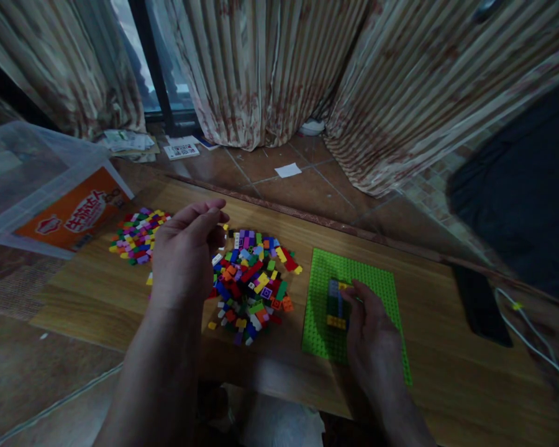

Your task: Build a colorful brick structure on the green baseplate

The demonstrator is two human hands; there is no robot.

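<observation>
L hand (184, 251) fingers pinched over brick pile (251, 288); R hand (370, 335) fingers on small build (336, 304), baseplate (377, 279) edges free.

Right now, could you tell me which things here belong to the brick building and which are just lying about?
In use: green baseplate, small brick build, middle brick pile, left brick pile.
Lying about: plastic box, black phone, white cable, floor papers.

A small stack of blue, green and yellow bricks (336, 304) stands upright on the green baseplate (326, 273).
</observation>
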